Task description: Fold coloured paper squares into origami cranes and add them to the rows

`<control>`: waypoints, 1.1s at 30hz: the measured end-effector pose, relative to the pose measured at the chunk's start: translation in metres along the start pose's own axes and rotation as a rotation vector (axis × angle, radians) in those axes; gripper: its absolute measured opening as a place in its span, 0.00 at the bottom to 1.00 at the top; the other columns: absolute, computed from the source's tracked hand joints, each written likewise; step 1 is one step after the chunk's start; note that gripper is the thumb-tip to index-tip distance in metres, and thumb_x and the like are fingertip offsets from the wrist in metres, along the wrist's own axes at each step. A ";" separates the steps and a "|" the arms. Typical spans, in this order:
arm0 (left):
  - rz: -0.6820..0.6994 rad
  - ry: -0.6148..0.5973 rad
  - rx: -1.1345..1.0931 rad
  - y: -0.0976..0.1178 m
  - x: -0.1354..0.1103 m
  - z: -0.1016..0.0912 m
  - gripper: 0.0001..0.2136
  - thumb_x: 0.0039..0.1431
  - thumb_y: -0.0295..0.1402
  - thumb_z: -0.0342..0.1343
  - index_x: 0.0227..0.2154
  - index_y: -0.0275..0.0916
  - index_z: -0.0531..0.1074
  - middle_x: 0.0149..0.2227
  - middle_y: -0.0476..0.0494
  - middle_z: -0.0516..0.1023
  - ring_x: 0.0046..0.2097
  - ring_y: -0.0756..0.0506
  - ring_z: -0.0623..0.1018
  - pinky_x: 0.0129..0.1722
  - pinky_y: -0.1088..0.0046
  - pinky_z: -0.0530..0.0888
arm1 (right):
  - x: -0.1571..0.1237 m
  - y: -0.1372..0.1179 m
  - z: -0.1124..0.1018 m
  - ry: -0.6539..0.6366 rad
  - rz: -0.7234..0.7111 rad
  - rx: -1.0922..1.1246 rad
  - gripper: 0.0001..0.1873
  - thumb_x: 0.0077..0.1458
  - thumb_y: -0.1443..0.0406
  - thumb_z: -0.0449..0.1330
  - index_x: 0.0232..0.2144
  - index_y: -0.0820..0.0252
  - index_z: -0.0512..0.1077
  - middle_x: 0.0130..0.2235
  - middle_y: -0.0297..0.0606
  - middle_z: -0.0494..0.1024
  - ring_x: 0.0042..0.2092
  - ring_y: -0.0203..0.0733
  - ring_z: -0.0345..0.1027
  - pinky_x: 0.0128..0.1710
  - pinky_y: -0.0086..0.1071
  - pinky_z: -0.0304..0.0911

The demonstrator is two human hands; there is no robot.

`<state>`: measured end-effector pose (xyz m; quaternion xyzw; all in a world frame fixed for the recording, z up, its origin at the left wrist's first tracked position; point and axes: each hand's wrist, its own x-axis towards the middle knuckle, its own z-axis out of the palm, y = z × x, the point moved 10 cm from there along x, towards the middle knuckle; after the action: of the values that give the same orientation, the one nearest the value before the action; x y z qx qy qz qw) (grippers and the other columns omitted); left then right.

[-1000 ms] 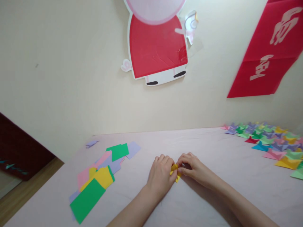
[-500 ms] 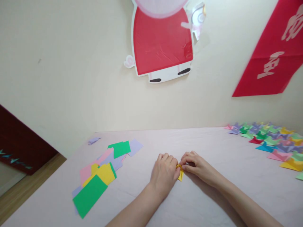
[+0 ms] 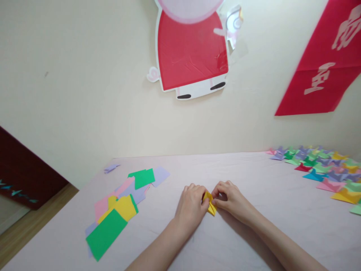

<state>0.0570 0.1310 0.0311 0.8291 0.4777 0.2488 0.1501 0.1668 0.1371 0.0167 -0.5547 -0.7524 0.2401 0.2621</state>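
Observation:
A small folded piece of yellow paper (image 3: 210,203) lies on the pale pink table (image 3: 254,177), pinched between both my hands. My left hand (image 3: 190,209) curls its fingers on the paper's left side. On the right side, my right hand (image 3: 231,199) grips the paper with thumb and fingertips. Both forearms reach in from the bottom edge of the view.
Loose flat sheets of coloured paper (image 3: 121,207), green, yellow, pink and lilac, lie spread at the left. Several folded paper pieces (image 3: 324,169) in many colours cover the table's far right. A lilac folded piece (image 3: 111,168) lies near the wall. A wooden floor (image 3: 25,229) shows at the left.
The yellow paper shows more between my fingers than half a second ago, and my hands have shifted slightly on it. The view has moved a little.

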 end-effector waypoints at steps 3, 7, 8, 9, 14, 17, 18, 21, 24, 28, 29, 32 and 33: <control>-0.041 0.017 -0.055 -0.006 0.002 -0.001 0.05 0.57 0.25 0.54 0.29 0.40 0.71 0.30 0.50 0.75 0.35 0.45 0.72 0.37 0.69 0.65 | 0.000 0.000 0.000 0.020 0.023 -0.050 0.03 0.49 0.67 0.60 0.25 0.55 0.73 0.33 0.35 0.76 0.39 0.45 0.65 0.42 0.38 0.58; -0.061 0.021 -0.140 -0.012 0.001 0.000 0.06 0.60 0.27 0.54 0.29 0.41 0.73 0.30 0.51 0.76 0.35 0.46 0.73 0.38 0.70 0.66 | 0.002 0.001 0.002 0.039 0.068 -0.104 0.03 0.48 0.68 0.60 0.24 0.55 0.73 0.33 0.35 0.76 0.40 0.46 0.65 0.41 0.38 0.57; -0.060 0.020 -0.158 -0.013 0.001 0.000 0.06 0.60 0.28 0.53 0.29 0.41 0.73 0.30 0.51 0.76 0.36 0.46 0.73 0.38 0.70 0.66 | 0.002 0.001 0.002 0.041 0.075 -0.110 0.03 0.47 0.68 0.60 0.24 0.55 0.73 0.33 0.35 0.76 0.40 0.46 0.65 0.41 0.39 0.56; -0.059 0.018 -0.175 -0.014 0.001 0.000 0.07 0.61 0.28 0.53 0.30 0.41 0.74 0.31 0.51 0.77 0.36 0.46 0.73 0.39 0.70 0.66 | 0.003 0.001 0.003 0.043 0.081 -0.114 0.03 0.47 0.68 0.61 0.24 0.55 0.74 0.33 0.35 0.76 0.40 0.47 0.65 0.41 0.39 0.56; -0.040 -0.002 -0.232 -0.013 0.001 -0.001 0.10 0.65 0.31 0.48 0.31 0.42 0.75 0.33 0.50 0.78 0.38 0.45 0.74 0.42 0.68 0.66 | 0.005 0.002 0.003 0.047 0.088 -0.124 0.03 0.47 0.68 0.61 0.24 0.55 0.73 0.32 0.35 0.75 0.40 0.46 0.65 0.40 0.38 0.55; -0.023 -0.012 -0.247 -0.008 0.000 -0.004 0.11 0.66 0.32 0.47 0.33 0.42 0.74 0.34 0.50 0.78 0.40 0.45 0.74 0.43 0.68 0.66 | 0.005 0.003 0.004 0.045 0.078 -0.126 0.03 0.47 0.68 0.61 0.25 0.55 0.73 0.32 0.35 0.76 0.40 0.45 0.65 0.40 0.37 0.54; -0.013 -0.018 -0.248 -0.006 -0.001 -0.005 0.10 0.66 0.32 0.47 0.33 0.42 0.74 0.35 0.50 0.78 0.40 0.46 0.74 0.43 0.68 0.65 | 0.005 0.003 0.004 0.044 0.076 -0.126 0.03 0.48 0.68 0.61 0.25 0.55 0.73 0.32 0.35 0.75 0.40 0.45 0.64 0.40 0.37 0.54; 0.004 -0.024 -0.219 -0.001 -0.002 -0.007 0.07 0.64 0.33 0.51 0.34 0.42 0.73 0.34 0.50 0.77 0.39 0.46 0.73 0.42 0.68 0.65 | 0.006 0.004 0.005 0.041 0.074 -0.127 0.03 0.49 0.67 0.62 0.25 0.55 0.73 0.32 0.35 0.75 0.39 0.45 0.64 0.39 0.36 0.54; -0.011 0.004 -0.183 -0.001 0.000 -0.006 0.03 0.59 0.33 0.57 0.32 0.41 0.72 0.32 0.50 0.75 0.37 0.45 0.72 0.40 0.69 0.65 | 0.006 0.004 0.005 0.039 0.075 -0.127 0.04 0.50 0.67 0.62 0.24 0.56 0.73 0.32 0.35 0.75 0.39 0.45 0.64 0.40 0.36 0.54; -0.019 0.035 -0.194 -0.006 0.005 0.000 0.05 0.60 0.31 0.56 0.29 0.40 0.71 0.30 0.51 0.75 0.35 0.46 0.72 0.37 0.70 0.64 | 0.006 0.004 0.005 0.040 0.077 -0.132 0.03 0.50 0.66 0.62 0.25 0.56 0.73 0.32 0.36 0.75 0.39 0.45 0.64 0.39 0.36 0.53; -0.018 0.038 -0.198 -0.007 0.006 0.001 0.05 0.61 0.31 0.56 0.28 0.40 0.71 0.30 0.51 0.75 0.35 0.47 0.72 0.37 0.70 0.64 | 0.006 0.004 0.005 0.040 0.077 -0.133 0.03 0.50 0.66 0.62 0.25 0.56 0.73 0.32 0.36 0.75 0.39 0.45 0.64 0.39 0.36 0.53; -0.018 0.048 -0.209 -0.009 0.007 0.002 0.06 0.62 0.30 0.55 0.28 0.40 0.72 0.30 0.51 0.75 0.35 0.47 0.72 0.37 0.70 0.64 | 0.007 0.005 0.005 0.036 0.076 -0.127 0.03 0.50 0.67 0.62 0.25 0.56 0.73 0.32 0.36 0.75 0.39 0.45 0.64 0.39 0.36 0.53; -0.018 0.050 -0.213 -0.009 0.007 0.002 0.06 0.62 0.30 0.55 0.28 0.40 0.72 0.30 0.51 0.75 0.35 0.47 0.72 0.37 0.70 0.63 | 0.007 0.005 0.005 0.035 0.076 -0.124 0.03 0.49 0.67 0.62 0.25 0.56 0.73 0.32 0.35 0.75 0.39 0.45 0.64 0.39 0.36 0.54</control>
<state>0.0539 0.1414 0.0267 0.7975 0.4598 0.3174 0.2276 0.1654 0.1446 0.0106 -0.6020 -0.7395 0.1930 0.2312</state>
